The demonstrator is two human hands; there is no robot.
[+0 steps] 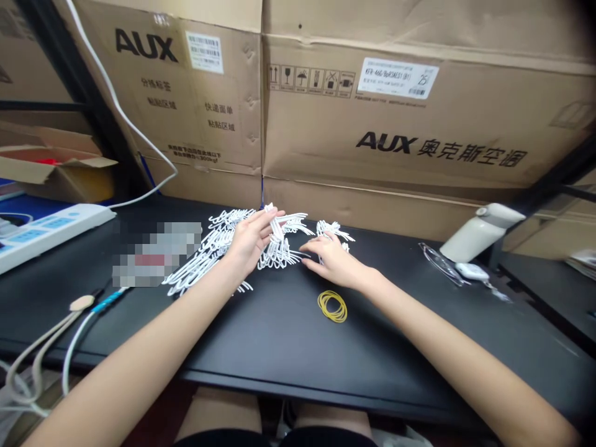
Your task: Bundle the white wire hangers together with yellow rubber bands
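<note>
My left hand (249, 241) is closed around a small bunch of white hooks (275, 226), holding it upright above the desk. Below that hand and to its left lie many thin white hooks (198, 264) with bent ends, spread in rows; another group (278, 256) lies just under the bunch. My right hand (331, 256) hovers low to the right, fingers apart, nothing visible between them. Just behind it sits a smaller pile of white hooks (334, 230), partly hidden by the fingers. A coil of yellow rubber bands (332, 307) lies on the desk nearer to me.
Large AUX cardboard boxes (316, 143) wall off the back of the black desk (279, 338). On the right are a white bottle (479, 234) and a small white device (472, 272). At left are a power strip (56, 233), cables (77, 347) and a blurred-out phone-like object (158, 254).
</note>
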